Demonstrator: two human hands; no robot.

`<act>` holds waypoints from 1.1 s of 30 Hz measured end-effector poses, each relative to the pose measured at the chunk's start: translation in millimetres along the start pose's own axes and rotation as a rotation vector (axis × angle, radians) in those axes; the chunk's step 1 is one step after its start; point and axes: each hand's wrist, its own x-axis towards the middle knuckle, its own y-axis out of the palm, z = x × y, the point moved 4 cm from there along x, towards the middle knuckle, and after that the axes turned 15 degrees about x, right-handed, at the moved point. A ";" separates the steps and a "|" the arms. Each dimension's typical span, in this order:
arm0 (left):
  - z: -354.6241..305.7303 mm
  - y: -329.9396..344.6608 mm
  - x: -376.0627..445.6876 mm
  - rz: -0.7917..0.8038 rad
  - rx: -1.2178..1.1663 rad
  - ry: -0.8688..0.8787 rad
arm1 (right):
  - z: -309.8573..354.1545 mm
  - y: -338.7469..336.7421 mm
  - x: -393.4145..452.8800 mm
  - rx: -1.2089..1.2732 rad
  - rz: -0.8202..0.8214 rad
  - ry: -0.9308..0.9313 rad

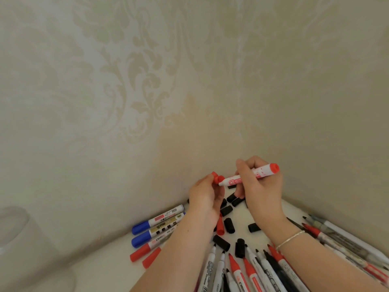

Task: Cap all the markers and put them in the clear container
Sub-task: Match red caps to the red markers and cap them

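Red marker: being gripped by right hand fingers.
Red cap: being pinched by left hand fingers.
Black caps: being left scattered below on desk.

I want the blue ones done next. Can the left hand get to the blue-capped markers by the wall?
Probably yes. The blue-capped markers lie in the open just beside the left hand, nothing over them. But that hand holds a red cap now, so it must let go first.

Red marker uncapped, cap at tip.
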 end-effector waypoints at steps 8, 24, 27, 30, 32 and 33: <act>-6.0 -0.5 -5.7 -0.045 0.013 0.026 | 4.1 -2.2 2.0 -0.029 -0.025 -0.078; 0.4 5.8 -27.3 0.172 0.189 0.107 | -25.7 17.0 -24.0 -0.435 0.351 -0.331; 2.8 8.8 -33.3 0.202 0.174 0.221 | -31.6 21.2 -32.9 -0.435 0.442 -0.428; 3.8 0.4 -30.8 0.182 0.249 0.189 | -37.7 19.1 -33.3 -0.360 0.433 -0.421; 0.3 1.1 -34.7 0.160 0.283 0.171 | -39.4 18.7 -31.2 -0.331 0.398 -0.421; -1.1 3.0 -36.2 0.155 0.281 0.152 | -40.1 18.4 -30.3 -0.325 0.383 -0.432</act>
